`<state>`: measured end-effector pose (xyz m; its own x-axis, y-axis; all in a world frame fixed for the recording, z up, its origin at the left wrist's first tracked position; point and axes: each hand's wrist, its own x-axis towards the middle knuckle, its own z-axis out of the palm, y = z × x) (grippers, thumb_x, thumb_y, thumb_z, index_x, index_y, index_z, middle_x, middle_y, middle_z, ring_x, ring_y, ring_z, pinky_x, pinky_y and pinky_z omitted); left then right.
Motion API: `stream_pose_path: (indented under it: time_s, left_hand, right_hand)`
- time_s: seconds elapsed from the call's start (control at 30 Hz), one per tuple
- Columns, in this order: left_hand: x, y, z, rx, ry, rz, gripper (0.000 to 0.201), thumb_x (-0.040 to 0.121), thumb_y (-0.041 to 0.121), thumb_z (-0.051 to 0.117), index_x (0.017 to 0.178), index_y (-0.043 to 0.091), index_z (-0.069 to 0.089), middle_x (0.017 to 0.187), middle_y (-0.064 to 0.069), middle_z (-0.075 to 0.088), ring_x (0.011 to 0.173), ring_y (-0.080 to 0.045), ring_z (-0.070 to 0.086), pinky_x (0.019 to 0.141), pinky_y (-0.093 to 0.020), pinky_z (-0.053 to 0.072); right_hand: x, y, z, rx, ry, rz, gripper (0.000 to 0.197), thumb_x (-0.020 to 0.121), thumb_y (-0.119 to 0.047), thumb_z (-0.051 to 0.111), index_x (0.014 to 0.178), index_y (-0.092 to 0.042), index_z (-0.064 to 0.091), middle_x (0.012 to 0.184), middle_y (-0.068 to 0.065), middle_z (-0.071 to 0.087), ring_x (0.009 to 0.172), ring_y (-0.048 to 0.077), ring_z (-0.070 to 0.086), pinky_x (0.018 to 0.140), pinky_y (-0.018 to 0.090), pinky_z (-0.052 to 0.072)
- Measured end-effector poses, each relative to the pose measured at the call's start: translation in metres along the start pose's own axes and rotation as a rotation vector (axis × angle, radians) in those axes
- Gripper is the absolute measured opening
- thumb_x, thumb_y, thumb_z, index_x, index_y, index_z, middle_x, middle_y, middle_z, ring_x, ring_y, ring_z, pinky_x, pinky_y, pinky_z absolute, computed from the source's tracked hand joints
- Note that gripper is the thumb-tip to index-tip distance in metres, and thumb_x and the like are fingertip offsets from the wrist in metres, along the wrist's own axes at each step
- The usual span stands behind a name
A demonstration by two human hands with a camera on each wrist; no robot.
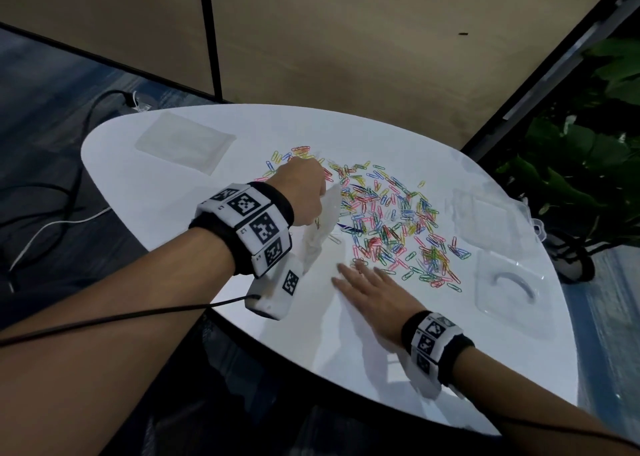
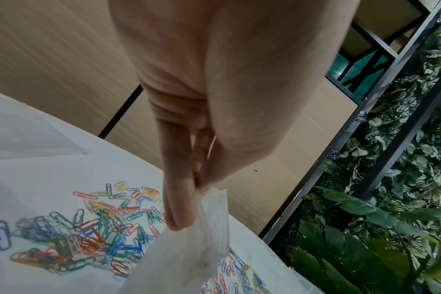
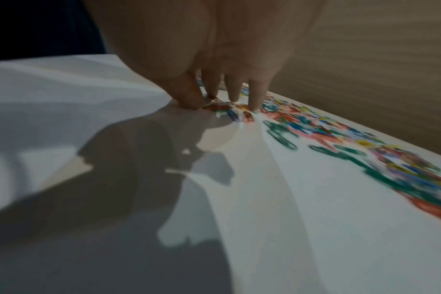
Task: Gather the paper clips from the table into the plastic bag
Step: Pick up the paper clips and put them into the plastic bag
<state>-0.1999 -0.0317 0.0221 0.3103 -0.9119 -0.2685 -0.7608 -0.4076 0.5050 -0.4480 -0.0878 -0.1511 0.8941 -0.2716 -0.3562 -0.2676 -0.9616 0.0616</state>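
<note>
The left hand (image 1: 304,192) is pinching the top edge of the clear plastic bag (image 1: 320,227) between thumb and fingertips, holding it hanging just above the white bench (image 1: 166,192) at the 9 o'clock edge of the clip spread. The right hand (image 1: 369,289) is lying released, fingers straight and pressing flat on the bench at the spread's 6 o'clock edge, fingertips (image 3: 253,103) touching a few clips.

The coloured paper clips (image 1: 391,216) are lying scattered over the bench centre, far too many to count; whether any are in the bag cannot be told.

Risks, as judged: the bag's mouth appears pinched shut, so clips swept toward it would likely slide past; tangled clips may drag others off the near edge.

Counted: one held bag, a flat stack of spare bags (image 1: 185,144) at 11 o'clock, two clear plastic trays (image 1: 509,293) at 3 to 4 o'clock.
</note>
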Motion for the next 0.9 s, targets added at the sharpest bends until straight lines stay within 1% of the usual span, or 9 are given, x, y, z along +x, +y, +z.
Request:
stream_pose_path:
  time_s: [0.17,0.23,0.33,0.4,0.47,0.53,0.7,0.8,0.9]
  left_hand:
    - [0.002,0.004,0.004,0.004,0.001,0.012,0.036,0.084,-0.003,0.067,0.119,0.005,0.072,0.117,-0.013,0.071,0.11,-0.028,0.067,0.093,-0.037,0.057]
    - [0.003,0.005,0.006,0.011,-0.004,0.021,0.034,0.084,-0.004,0.066,0.116,0.004,0.073,0.115,-0.013,0.072,0.11,-0.029,0.067,0.092,-0.036,0.057]
    - [0.004,0.007,0.007,0.022,-0.019,0.018,0.029,0.084,-0.005,0.064,0.11,0.003,0.075,0.107,-0.013,0.073,0.102,-0.028,0.069,0.086,-0.033,0.058]
    - [0.004,0.008,0.006,0.031,-0.027,0.021,0.025,0.084,-0.005,0.063,0.104,0.004,0.075,0.1,-0.013,0.072,0.095,-0.026,0.067,0.08,-0.03,0.056]
    - [0.004,0.008,0.006,0.042,-0.028,0.029,0.025,0.084,-0.005,0.063,0.105,0.005,0.074,0.097,-0.012,0.07,0.096,-0.026,0.066,0.08,-0.03,0.055]
    - [0.004,0.008,0.006,0.046,-0.026,0.031,0.03,0.085,-0.003,0.064,0.113,0.005,0.073,0.107,-0.011,0.071,0.103,-0.027,0.067,0.086,-0.03,0.056]
    - [0.005,0.008,0.007,0.032,-0.036,0.026,0.03,0.085,-0.003,0.064,0.112,0.005,0.074,0.115,-0.013,0.072,0.106,-0.029,0.068,0.091,-0.035,0.058]
    - [0.003,0.009,0.005,0.029,-0.037,0.024,0.024,0.086,-0.004,0.062,0.106,0.003,0.074,0.112,-0.015,0.073,0.101,-0.029,0.071,0.089,-0.037,0.059]
    - [0.0,0.011,0.006,-0.013,-0.031,0.016,0.032,0.089,-0.004,0.058,0.117,0.002,0.071,0.112,-0.014,0.073,0.098,-0.029,0.072,0.09,-0.037,0.058]
  right_hand:
    - [0.012,0.027,0.001,0.061,-0.009,0.247,0.094,0.086,-0.002,0.054,0.151,-0.031,-0.007,0.164,0.0,0.0,0.148,0.039,0.007,0.114,0.055,0.026]
    - [0.021,0.031,-0.003,0.123,0.032,0.244,0.083,0.084,0.001,0.059,0.151,-0.022,0.015,0.161,0.006,0.017,0.144,0.04,0.024,0.108,0.05,0.04]
    - [0.036,0.034,-0.01,0.134,0.173,0.209,0.041,0.071,0.005,0.073,0.109,-0.007,0.063,0.117,0.014,0.062,0.099,0.035,0.062,0.075,0.037,0.058]
    - [0.039,0.034,-0.017,0.126,0.186,0.256,0.019,0.071,0.007,0.073,0.083,-0.008,0.069,0.088,0.008,0.065,0.074,0.027,0.062,0.061,0.031,0.054]
    - [0.039,0.034,-0.029,0.208,0.192,0.371,0.016,0.08,0.005,0.067,0.078,-0.011,0.071,0.083,0.003,0.063,0.071,0.02,0.061,0.062,0.026,0.053]
    - [0.036,0.036,-0.045,0.461,0.2,0.545,0.018,0.087,0.002,0.061,0.083,-0.011,0.074,0.082,0.001,0.065,0.07,0.017,0.065,0.066,0.023,0.056]
    - [0.027,0.059,-0.079,1.116,0.307,0.906,0.012,0.079,-0.006,0.076,0.088,-0.013,0.077,0.079,-0.002,0.075,0.063,0.008,0.068,0.051,0.01,0.049]
    - [0.025,0.064,-0.108,1.706,0.484,0.825,0.015,0.079,0.003,0.073,0.094,0.001,0.074,0.087,0.011,0.076,0.091,0.03,0.073,0.075,0.025,0.058]
    - [0.026,0.05,-0.143,2.045,0.553,0.638,0.018,0.082,0.007,0.068,0.1,0.007,0.07,0.098,0.018,0.074,0.097,0.028,0.071,0.079,0.024,0.058]
